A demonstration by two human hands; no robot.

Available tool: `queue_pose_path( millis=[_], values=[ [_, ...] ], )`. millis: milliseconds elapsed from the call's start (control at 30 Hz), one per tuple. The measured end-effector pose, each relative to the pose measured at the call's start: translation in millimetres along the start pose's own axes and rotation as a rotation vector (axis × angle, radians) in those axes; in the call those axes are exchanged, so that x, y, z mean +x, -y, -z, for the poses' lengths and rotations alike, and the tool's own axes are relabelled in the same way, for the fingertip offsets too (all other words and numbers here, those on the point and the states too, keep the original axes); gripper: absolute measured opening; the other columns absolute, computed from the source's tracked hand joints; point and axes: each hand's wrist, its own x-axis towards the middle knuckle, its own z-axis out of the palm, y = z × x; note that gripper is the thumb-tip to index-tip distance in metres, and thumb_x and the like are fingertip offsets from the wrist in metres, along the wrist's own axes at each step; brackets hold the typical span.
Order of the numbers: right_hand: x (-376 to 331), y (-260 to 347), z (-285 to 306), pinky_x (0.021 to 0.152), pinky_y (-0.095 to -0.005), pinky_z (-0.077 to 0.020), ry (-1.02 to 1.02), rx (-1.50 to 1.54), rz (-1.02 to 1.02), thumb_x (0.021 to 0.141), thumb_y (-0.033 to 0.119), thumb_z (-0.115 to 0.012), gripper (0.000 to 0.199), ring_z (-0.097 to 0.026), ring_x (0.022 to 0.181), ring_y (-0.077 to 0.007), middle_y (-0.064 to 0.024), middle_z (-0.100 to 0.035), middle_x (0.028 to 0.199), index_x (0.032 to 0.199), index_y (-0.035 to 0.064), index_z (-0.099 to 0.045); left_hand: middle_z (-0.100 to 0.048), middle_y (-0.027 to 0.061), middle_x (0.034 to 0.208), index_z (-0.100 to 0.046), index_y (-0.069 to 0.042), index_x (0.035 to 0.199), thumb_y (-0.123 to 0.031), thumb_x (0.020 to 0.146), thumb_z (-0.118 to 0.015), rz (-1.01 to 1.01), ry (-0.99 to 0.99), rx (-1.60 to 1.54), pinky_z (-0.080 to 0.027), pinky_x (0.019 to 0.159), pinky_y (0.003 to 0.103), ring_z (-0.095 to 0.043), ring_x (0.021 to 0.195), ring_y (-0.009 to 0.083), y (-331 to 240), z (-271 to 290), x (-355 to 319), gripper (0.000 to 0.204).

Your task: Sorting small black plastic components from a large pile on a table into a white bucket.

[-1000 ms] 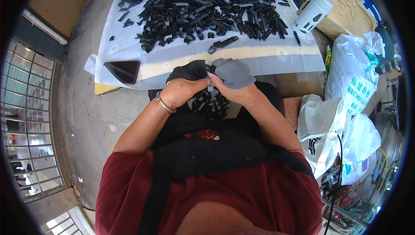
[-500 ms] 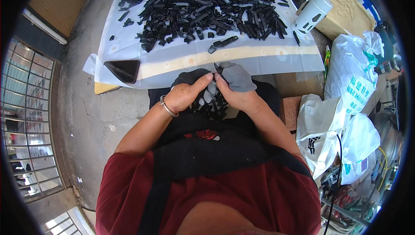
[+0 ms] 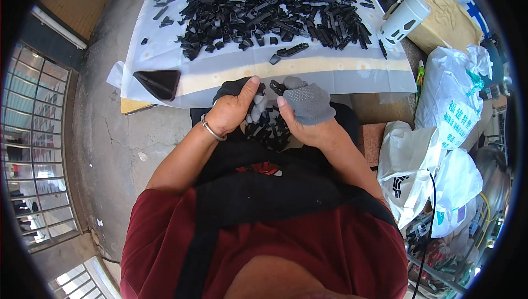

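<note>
My right hand [image 3: 309,107], in a grey dotted glove with the thumb bare, pinches a small black plastic piece [image 3: 278,86] that sticks out past its fingers. Just to its left is my left hand [image 3: 235,105], in a black and grey glove, thumb bare and raised. Its fingers are curled; a dark bit shows at their tips, too small to name. A gap separates the two hands. Below them, over my lap, lie many small black pieces [image 3: 268,134]. Beyond, a heap of black plastic pieces [image 3: 264,15] covers much of the table, with a few loose ones in front.
A dark phone [image 3: 159,84] lies at the left front of the cloth-covered table [image 3: 220,70]. A white bottle [image 3: 404,18] stands at the table's right edge. White sacks [image 3: 448,98] and a white bag [image 3: 404,161] crowd my right side, near bricks [image 3: 369,144]. Barred windows are at left.
My hands were together with thumbs touching around a black piece; now they have moved apart, the left leftward and the right slightly rightward. The view has shifted a little.
</note>
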Motion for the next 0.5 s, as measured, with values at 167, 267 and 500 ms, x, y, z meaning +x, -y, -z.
queue_pose_path(
  millis=[167,267,500],
  values=[
    [-7.3,-9.3,-2.3,0.067,-0.0398,-0.0443,-0.025,-0.063,0.101,0.084,0.027,-0.052,0.026,-0.057,0.075,-0.0301,-0.0116,-0.06,0.08,0.083,0.0029,-0.061,-0.063,0.0137,0.086,-0.058,0.002,0.097,-0.038,0.092,-0.04,-0.164,0.019,-0.043,-0.045,0.072,0.03,-0.059,0.078,0.0222,-18.0,4.7,-2.8,0.045],
    [-8.6,-8.7,-0.8,0.068,-0.0385,-0.0449,-0.099,-0.119,0.182,0.082,0.025,-0.056,0.023,-0.057,0.075,-0.0291,-0.0105,-0.061,0.082,0.087,0.004,-0.061,-0.063,0.0142,0.087,-0.058,0.002,0.099,-0.035,0.093,-0.038,-0.123,0.052,0.004,-0.045,0.074,0.031,-0.06,0.081,0.0237,-20.9,5.7,-4.2,0.042],
    [-4.0,3.7,4.1,0.07,-0.0377,-0.0443,0.031,-0.267,0.148,0.081,0.026,-0.059,0.024,-0.057,0.079,-0.0281,-0.0096,-0.062,0.087,0.092,0.005,-0.061,-0.061,0.0162,0.095,-0.057,0.001,0.1,-0.031,0.094,-0.032,-0.389,-0.041,0.128,-0.043,0.078,0.034,-0.058,0.089,0.0264,-18.3,-8.6,-7.3,0.041]
  ],
)
